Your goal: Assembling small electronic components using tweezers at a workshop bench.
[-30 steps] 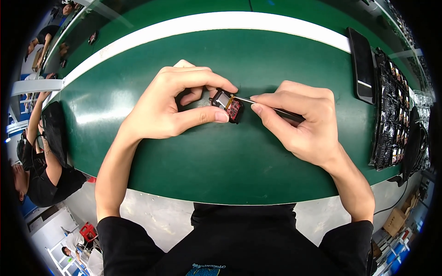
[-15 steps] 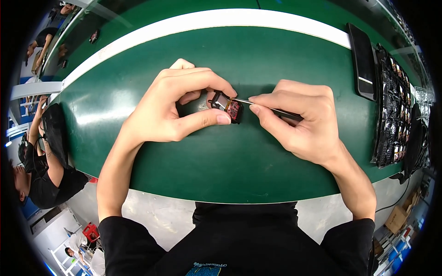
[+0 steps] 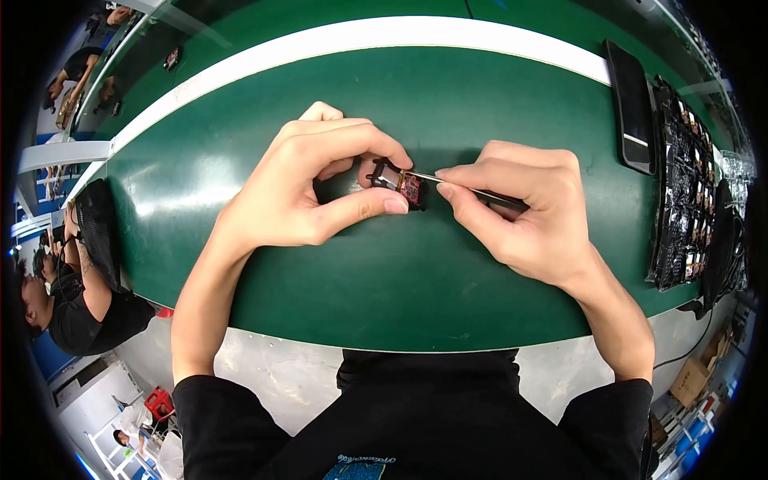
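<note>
"Circuit module (image 3: 401, 185), small and dark-cased: where is it?"

"Between the thumb and forefinger of the person's left hand (image 3: 292, 180). That grip is clamped on it, the thumb along the near edge, the forefinger at the far edge."

"What shows of it?"

"A grey, shiny panel on the side toward the left palm, a reddish board on the side toward the right hand (image 3: 536, 204), and a narrow orange strip between the two. Whether its underside touches the green table (image 3: 416, 280) cannot be told."

"And the right hand?"

"It holds a slim tool (image 3: 502, 199) like a pen, thumb and forefinger pressed together on the shaft. The dark handle runs back toward the palm; the thin metal tip points left to the module's edge, right beside the left forefinger's tip. Touching or just above, that cannot be told from this view."

"What lies around the two grips?"

"Beyond them, a white strip (image 3: 384, 34) runs across, curved by the lens. To the right of the right hand's grip, well apart, a flat black device (image 3: 630, 108) lies beside a black tray (image 3: 664, 200) of small parts; black cables (image 3: 726, 248) are bunched past the tray."

"And left of the left grip?"

"Well apart, a black mesh object (image 3: 98, 232) stands by the table's end, and a co-worker (image 3: 100, 312) in a dark top is next to it, arms raised."
</note>
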### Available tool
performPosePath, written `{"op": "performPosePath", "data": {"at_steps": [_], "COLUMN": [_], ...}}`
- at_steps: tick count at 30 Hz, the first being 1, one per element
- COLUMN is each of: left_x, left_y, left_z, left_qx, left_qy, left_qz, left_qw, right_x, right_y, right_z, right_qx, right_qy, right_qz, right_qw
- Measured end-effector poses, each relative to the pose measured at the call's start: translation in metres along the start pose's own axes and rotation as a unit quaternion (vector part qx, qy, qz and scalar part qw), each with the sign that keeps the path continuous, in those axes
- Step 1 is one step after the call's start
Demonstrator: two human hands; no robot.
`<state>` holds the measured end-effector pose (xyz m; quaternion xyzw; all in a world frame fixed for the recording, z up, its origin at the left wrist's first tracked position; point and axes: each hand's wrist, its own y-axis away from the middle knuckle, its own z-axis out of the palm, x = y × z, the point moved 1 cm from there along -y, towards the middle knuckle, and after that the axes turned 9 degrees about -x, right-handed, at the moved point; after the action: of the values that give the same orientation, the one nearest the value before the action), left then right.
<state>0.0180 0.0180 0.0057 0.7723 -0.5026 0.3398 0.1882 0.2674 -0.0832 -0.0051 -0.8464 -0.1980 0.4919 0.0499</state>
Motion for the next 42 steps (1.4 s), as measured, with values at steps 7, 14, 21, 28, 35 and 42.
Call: {"op": "performPosePath", "data": {"at_steps": [7,14,21,28,35,42], "left_x": [0.0,0.001,0.004,0.0,-0.006,0.001], "left_y": [0.001,0.001,0.0,-0.001,0.0,0.002], "left_z": [-0.001,0.002,0.004,0.008,0.01,0.004], "left_qx": [-0.001,0.003,0.007,0.016,0.037,-0.001], "left_qy": [-0.001,0.015,-0.019,-0.007,0.014,0.069], "left_qz": [-0.01,-0.036,-0.017,-0.033,-0.019,-0.019], "left_qw": [1.0,0.999,1.0,0.999,0.999,0.997], "right_x": [0.0,0.003,0.006,0.004,-0.003,-0.008], "right_y": [0.001,0.004,0.001,0.001,-0.003,-0.001], "right_z": [0.0,-0.009,-0.013,-0.004,0.001,0.007], "right_qx": [0.001,0.024,0.096,0.03,-0.034,-0.046], "right_qy": [0.013,0.055,-0.028,-0.062,0.028,0.113], "right_qz": [-0.019,-0.028,0.037,0.038,0.027,0.02], "right_qw": [1.0,0.998,0.994,0.997,0.999,0.992]}}
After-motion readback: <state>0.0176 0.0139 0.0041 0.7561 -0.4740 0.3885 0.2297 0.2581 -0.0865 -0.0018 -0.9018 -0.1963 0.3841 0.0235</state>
